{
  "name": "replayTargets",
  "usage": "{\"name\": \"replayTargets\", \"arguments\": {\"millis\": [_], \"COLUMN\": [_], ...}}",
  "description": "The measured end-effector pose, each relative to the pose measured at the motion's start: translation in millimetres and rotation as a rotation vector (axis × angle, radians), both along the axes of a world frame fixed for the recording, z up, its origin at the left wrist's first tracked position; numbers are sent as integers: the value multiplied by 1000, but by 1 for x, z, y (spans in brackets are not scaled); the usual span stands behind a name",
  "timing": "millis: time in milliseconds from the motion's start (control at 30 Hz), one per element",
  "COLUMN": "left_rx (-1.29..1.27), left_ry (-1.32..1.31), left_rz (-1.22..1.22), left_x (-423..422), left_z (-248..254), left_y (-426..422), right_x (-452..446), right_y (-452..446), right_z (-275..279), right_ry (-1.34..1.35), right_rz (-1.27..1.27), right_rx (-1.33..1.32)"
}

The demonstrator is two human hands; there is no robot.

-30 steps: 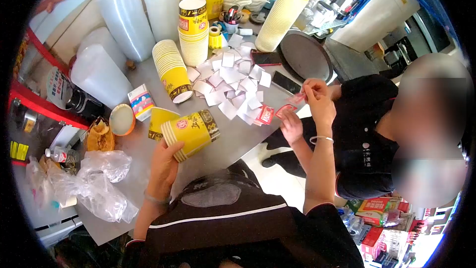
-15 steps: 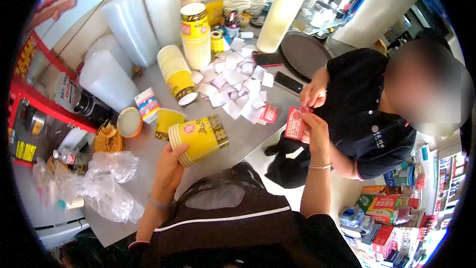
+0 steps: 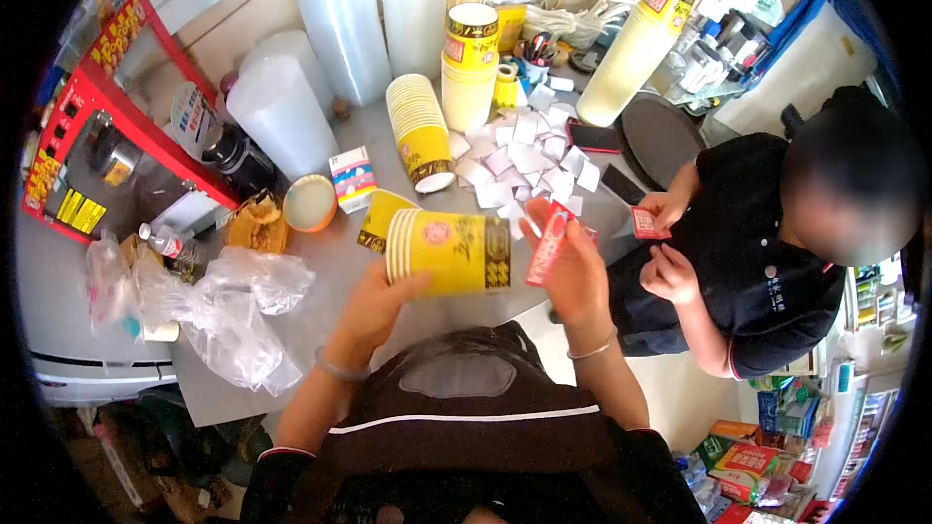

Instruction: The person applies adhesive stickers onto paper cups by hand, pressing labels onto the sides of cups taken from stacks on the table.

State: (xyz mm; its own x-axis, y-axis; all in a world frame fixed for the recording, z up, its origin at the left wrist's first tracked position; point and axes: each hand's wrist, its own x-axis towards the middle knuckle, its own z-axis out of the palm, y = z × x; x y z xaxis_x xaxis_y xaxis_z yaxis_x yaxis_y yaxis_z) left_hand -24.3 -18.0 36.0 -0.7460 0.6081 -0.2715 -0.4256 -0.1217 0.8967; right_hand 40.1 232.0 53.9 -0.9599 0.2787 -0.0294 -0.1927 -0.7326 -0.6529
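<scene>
My left hand (image 3: 374, 306) is closed around the near end of a short stack of yellow paper cups (image 3: 447, 252), which lies on its side in my grip, open rims toward my right hand (image 3: 580, 281). That right hand holds a red card (image 3: 549, 247) upright and slightly tilted, its fingers extended and a little blurred; I can't tell exactly how they pinch it.

Just beyond my left hand, a yellow piece (image 3: 382, 218) shows partly behind the stack, on the counter (image 3: 335, 281). To the left of that hand are an orange-rimmed bowl (image 3: 311, 204), a small printed box (image 3: 353, 180) and a crumpled clear bag (image 3: 243, 315). Farther beyond it, one cup stack (image 3: 419, 136) leans over and another (image 3: 468, 87) stands upright.

Past my right hand, white paper squares (image 3: 524, 160) lie scattered. To its right, a co-worker (image 3: 748, 233) holds another red card (image 3: 649, 223), apart from mine.
</scene>
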Motion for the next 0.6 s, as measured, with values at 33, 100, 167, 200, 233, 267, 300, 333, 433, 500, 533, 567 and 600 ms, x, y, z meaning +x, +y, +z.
{"name": "replayTargets", "arguments": {"millis": [33,100,167,200,233,267,300,333,433,500,533,567,600], "left_rx": [-91,-162,-98,-17,61,138,34,53,94,110,99,86,75], "left_ry": [77,298,452,283,110,-66,66,66,-28,-150,-80,-11,60], "left_rz": [-35,-143,-122,-59,8,77,-26,29,106,80,51,22,-6], "left_x": [3,14,16,15,13,11,6,4,9,1,2,5,7], "left_z": [-2,7,25,25,25,23,19,18,11,10,7,6,4], "left_y": [0,4,16,23,28,30,27,30,40,39,41,41,42], "right_x": [-7,-12,-9,-7,-5,-4,-5,-4,2,6,9,11,10], "right_y": [-4,-9,-5,-3,-4,-3,-1,2,5,6,5,3,-1], "right_z": [2,7,0,-12,-10,-8,-8,-8,6,5,5,8,13], "right_ry": [10,-10,20,55,17,-25,13,49,56,-33,-89,-146,-201], "right_rz": [9,42,83,137,114,97,77,49,34,-42,-68,-92,-113], "right_rx": [10,-39,-86,-130,-153,-179,-206,-232,-135,-15,100,213,328]}}
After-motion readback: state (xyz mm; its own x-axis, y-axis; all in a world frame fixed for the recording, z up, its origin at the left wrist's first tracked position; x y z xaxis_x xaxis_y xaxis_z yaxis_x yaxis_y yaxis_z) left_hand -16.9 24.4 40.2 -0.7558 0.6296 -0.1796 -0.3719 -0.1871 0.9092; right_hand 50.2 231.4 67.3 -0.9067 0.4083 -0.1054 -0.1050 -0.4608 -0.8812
